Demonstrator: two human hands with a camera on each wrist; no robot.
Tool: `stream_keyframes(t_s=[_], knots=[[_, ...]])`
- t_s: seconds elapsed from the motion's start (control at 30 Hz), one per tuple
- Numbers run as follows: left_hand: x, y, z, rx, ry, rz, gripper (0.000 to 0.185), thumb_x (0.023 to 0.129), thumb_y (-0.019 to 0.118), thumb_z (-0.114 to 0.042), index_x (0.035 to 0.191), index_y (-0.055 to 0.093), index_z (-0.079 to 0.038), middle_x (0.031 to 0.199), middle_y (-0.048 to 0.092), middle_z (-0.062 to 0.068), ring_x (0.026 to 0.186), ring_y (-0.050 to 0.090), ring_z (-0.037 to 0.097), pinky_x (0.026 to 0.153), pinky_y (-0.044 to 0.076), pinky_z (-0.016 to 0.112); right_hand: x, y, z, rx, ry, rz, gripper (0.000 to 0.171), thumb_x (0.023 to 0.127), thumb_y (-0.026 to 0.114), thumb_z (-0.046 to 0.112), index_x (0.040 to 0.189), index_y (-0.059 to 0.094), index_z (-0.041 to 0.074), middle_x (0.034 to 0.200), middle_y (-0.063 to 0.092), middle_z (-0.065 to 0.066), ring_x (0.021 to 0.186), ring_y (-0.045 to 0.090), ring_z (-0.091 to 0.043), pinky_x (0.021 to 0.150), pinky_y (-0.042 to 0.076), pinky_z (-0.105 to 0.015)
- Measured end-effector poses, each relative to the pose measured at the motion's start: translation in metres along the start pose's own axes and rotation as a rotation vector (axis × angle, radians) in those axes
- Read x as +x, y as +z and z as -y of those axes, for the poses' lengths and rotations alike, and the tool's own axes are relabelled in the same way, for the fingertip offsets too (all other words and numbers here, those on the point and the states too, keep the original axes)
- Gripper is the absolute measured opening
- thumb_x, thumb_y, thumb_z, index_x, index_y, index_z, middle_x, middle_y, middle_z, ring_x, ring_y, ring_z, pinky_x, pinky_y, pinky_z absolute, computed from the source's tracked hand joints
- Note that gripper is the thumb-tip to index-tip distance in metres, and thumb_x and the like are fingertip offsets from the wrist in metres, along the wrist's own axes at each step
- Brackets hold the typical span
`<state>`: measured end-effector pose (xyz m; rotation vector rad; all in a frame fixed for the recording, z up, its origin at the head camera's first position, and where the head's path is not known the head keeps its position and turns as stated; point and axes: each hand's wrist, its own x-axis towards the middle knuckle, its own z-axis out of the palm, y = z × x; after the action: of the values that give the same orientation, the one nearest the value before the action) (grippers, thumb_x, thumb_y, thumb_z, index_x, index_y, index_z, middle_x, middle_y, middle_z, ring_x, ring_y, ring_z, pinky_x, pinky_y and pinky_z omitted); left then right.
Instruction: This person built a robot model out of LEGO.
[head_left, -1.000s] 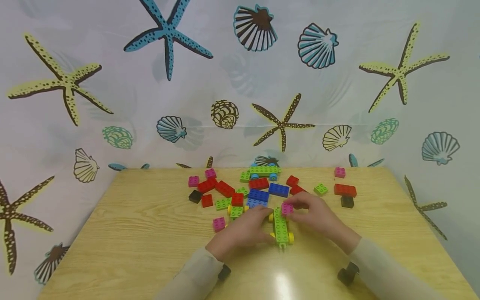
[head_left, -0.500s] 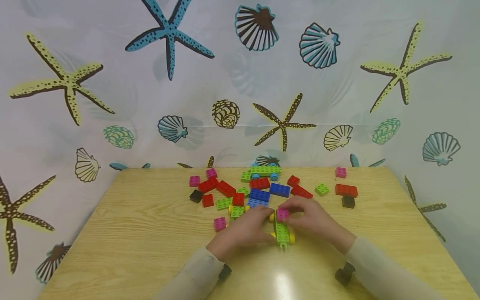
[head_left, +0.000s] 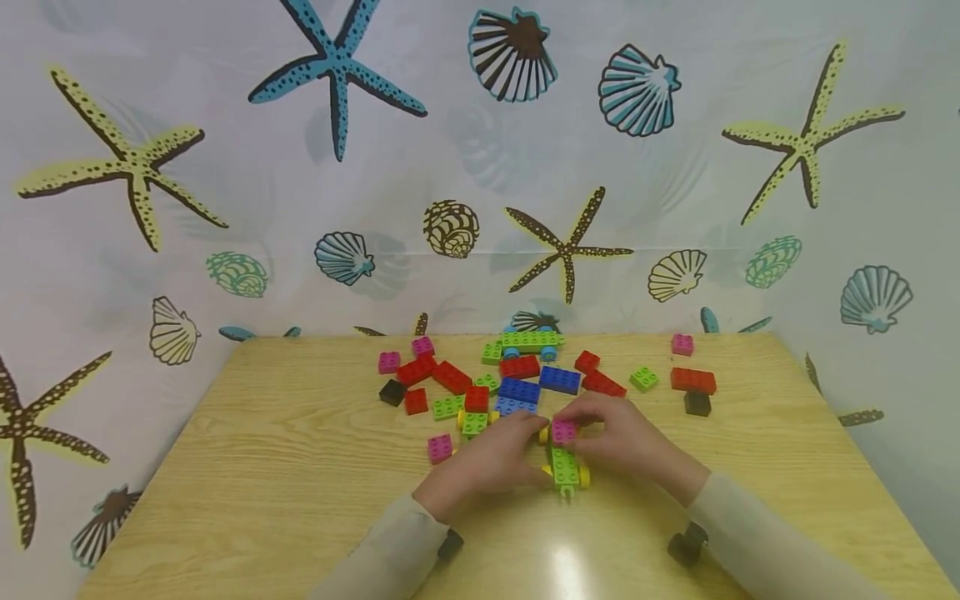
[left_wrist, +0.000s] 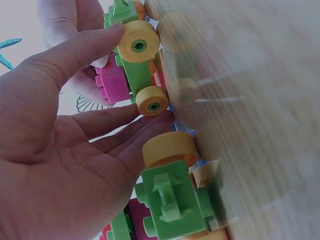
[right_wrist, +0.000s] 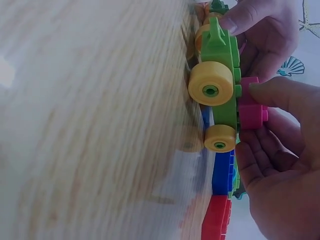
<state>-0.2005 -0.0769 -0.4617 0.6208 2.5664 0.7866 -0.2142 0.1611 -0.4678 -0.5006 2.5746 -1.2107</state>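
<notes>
A green toy-brick car base with yellow wheels stands lengthwise in front of me on the table. My left hand holds it from the left side, thumb at the near wheel and fingers at the far one. With thumb and fingers, my right hand pinches a pink brick on the studs at the far end of the base. The right wrist view shows the pink brick right against those studs. Left of my left hand is another green wheeled base bearing a red brick, partly hidden by the hand.
Behind my hands lie loose red, blue, green, pink and black bricks, including a blue brick. A green base with blue wheels stands at the table's back edge. Beyond the wooden table hangs a seashell-print cloth.
My right hand has moved the pink brick left and toward me, from the base's right side onto its far end. My left hand has stayed in place on the base.
</notes>
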Motion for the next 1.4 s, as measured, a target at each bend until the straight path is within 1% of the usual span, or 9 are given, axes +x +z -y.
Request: stream_keyframes(t_s=[0.23, 0.43, 0.53, 0.7, 0.83, 0.97, 1.13, 1.3, 1.4], knots=[[-0.002, -0.002, -0.002, -0.014, 0.006, -0.006, 0.085, 0.094, 0.092, -0.038, 0.163, 0.056, -0.005, 0.167, 0.058, 0.014, 0.157, 0.054, 0.035, 0.132, 0.046, 0.054, 0.002, -0.002, -0.001, -0.036, -0.020, 0.008, 0.028, 0.099, 0.085, 0.018, 0.127, 0.083, 0.023, 0.126, 0.079, 0.006, 0.126, 0.071, -0.022, 0.113, 0.061, -0.053], [-0.001, -0.002, -0.003, -0.011, 0.006, -0.004, 0.083, 0.094, 0.092, -0.036, 0.163, 0.056, -0.006, 0.166, 0.059, 0.013, 0.156, 0.055, 0.035, 0.131, 0.047, 0.054, 0.004, -0.002, -0.006, -0.005, -0.001, 0.013, 0.030, 0.099, 0.086, 0.021, 0.129, 0.082, 0.023, 0.127, 0.079, 0.006, 0.127, 0.071, -0.024, 0.114, 0.061, -0.053], [-0.001, -0.002, -0.003, -0.005, 0.009, -0.008, 0.083, 0.094, 0.092, -0.036, 0.162, 0.056, -0.005, 0.166, 0.059, 0.013, 0.156, 0.055, 0.035, 0.131, 0.047, 0.054, 0.004, -0.001, -0.009, 0.025, 0.018, -0.004, 0.032, 0.100, 0.086, 0.028, 0.131, 0.081, 0.022, 0.128, 0.078, 0.006, 0.128, 0.071, -0.024, 0.115, 0.061, -0.053], [-0.002, -0.001, -0.002, -0.004, 0.006, -0.010, 0.083, 0.093, 0.092, -0.037, 0.162, 0.057, -0.006, 0.166, 0.059, 0.013, 0.156, 0.055, 0.035, 0.131, 0.047, 0.054, 0.005, 0.001, -0.013, 0.067, 0.026, -0.030, 0.027, 0.100, 0.085, 0.038, 0.124, 0.083, 0.026, 0.124, 0.078, 0.006, 0.124, 0.069, -0.022, 0.112, 0.058, -0.046], [-0.002, -0.001, -0.002, -0.005, 0.002, -0.008, 0.084, 0.093, 0.092, -0.037, 0.162, 0.057, -0.006, 0.166, 0.059, 0.013, 0.156, 0.055, 0.035, 0.131, 0.047, 0.055, 0.005, 0.003, -0.015, 0.079, 0.027, -0.035, 0.022, 0.100, 0.086, 0.040, 0.120, 0.084, 0.029, 0.120, 0.078, 0.008, 0.120, 0.067, -0.020, 0.107, 0.054, -0.039], [-0.002, -0.001, -0.002, -0.009, 0.003, -0.007, 0.084, 0.093, 0.092, -0.037, 0.162, 0.056, -0.006, 0.167, 0.058, 0.013, 0.156, 0.055, 0.035, 0.132, 0.046, 0.055, 0.005, 0.004, -0.017, 0.078, 0.032, -0.038, 0.021, 0.100, 0.086, 0.041, 0.118, 0.085, 0.030, 0.120, 0.078, 0.008, 0.118, 0.066, -0.020, 0.105, 0.052, -0.038], [-0.001, -0.001, -0.001, -0.004, 0.003, -0.008, 0.084, 0.093, 0.092, -0.037, 0.162, 0.056, -0.006, 0.167, 0.058, 0.013, 0.157, 0.054, 0.035, 0.132, 0.046, 0.054, 0.004, 0.005, -0.016, 0.092, 0.032, -0.042, 0.020, 0.100, 0.086, 0.039, 0.117, 0.084, 0.028, 0.118, 0.079, 0.007, 0.115, 0.066, -0.020, 0.102, 0.053, -0.037], [-0.001, 0.000, -0.001, -0.008, 0.000, -0.005, 0.083, 0.094, 0.092, -0.037, 0.162, 0.056, -0.006, 0.167, 0.058, 0.013, 0.157, 0.054, 0.035, 0.132, 0.045, 0.054, 0.001, 0.007, -0.014, 0.108, 0.057, -0.050, 0.021, 0.101, 0.086, 0.038, 0.119, 0.084, 0.029, 0.119, 0.078, 0.007, 0.114, 0.068, -0.019, 0.103, 0.055, -0.035], [-0.001, 0.001, 0.000, -0.008, 0.006, -0.006, 0.083, 0.094, 0.092, -0.037, 0.163, 0.056, -0.007, 0.167, 0.058, 0.013, 0.157, 0.054, 0.035, 0.132, 0.046, 0.054, -0.001, 0.007, -0.014, 0.107, 0.070, -0.054, 0.022, 0.100, 0.086, 0.040, 0.120, 0.084, 0.030, 0.121, 0.078, 0.008, 0.116, 0.069, -0.018, 0.106, 0.057, -0.039]])
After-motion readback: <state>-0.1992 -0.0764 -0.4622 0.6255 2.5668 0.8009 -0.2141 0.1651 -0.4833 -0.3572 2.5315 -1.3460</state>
